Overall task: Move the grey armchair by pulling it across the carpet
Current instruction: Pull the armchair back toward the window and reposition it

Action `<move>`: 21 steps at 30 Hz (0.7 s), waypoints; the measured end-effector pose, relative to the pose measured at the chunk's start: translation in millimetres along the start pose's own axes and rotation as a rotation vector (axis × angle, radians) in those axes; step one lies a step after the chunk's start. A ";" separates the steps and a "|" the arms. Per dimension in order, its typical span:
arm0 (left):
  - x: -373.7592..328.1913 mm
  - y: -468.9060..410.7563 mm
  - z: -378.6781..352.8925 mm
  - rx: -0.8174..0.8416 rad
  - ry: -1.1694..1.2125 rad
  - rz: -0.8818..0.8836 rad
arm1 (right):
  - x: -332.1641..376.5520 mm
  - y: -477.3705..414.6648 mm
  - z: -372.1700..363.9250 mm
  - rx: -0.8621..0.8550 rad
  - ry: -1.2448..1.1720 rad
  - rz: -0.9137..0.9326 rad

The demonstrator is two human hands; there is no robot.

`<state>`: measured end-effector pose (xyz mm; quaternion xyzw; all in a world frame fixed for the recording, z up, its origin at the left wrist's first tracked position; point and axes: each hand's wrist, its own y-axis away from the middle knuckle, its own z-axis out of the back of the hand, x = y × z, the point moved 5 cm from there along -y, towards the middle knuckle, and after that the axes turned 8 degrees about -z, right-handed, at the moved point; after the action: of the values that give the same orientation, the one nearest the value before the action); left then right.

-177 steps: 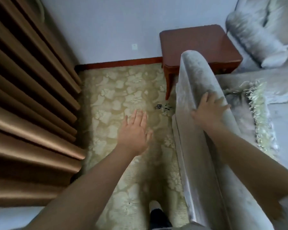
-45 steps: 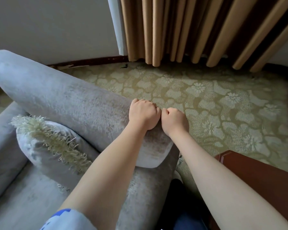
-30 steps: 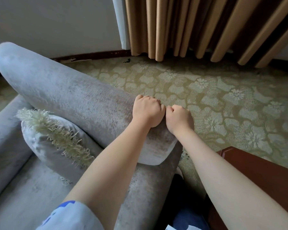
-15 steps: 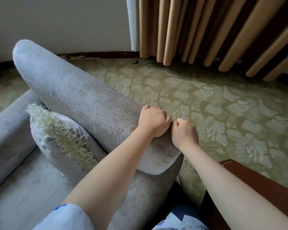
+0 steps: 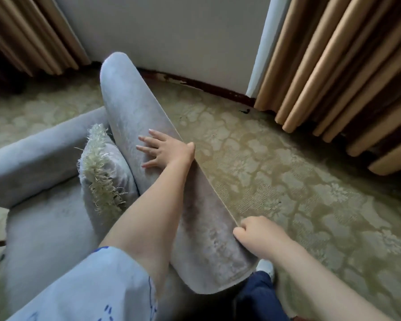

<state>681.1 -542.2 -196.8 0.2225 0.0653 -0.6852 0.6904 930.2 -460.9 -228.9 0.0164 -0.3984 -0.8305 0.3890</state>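
The grey armchair (image 5: 134,107) fills centre to 8 o'clock, standing on the patterned carpet (image 5: 287,181), with its backrest clear of the wall at 12. I have my left hand (image 5: 167,149) spread flat on the backrest top and my right hand (image 5: 257,232) curled round its rear edge at 5 o'clock. I judge the pull unfinished; no destination shows. A fringed cushion (image 5: 102,172) rests on the seat, and curtains (image 5: 333,77) hang at 2.

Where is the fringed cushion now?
Head view, left of centre: the fringed cushion sits in the grey armchair, against its padded side, left of the left hand.
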 end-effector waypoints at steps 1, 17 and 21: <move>-0.2 -2.4 -1.7 -0.013 0.012 0.047 | -0.1 -2.0 1.8 0.041 0.011 0.066; 7.0 -1.6 -16.7 -0.208 -0.143 0.230 | 80.1 -145.9 140.5 0.004 0.693 0.615; 8.8 -2.5 -19.4 -0.237 -0.156 0.251 | 163.6 -167.4 157.9 -0.171 0.699 0.858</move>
<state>683.3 -542.4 -218.1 0.0923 0.0636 -0.5964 0.7948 657.1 -402.7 -187.8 0.0956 -0.1479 -0.5723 0.8009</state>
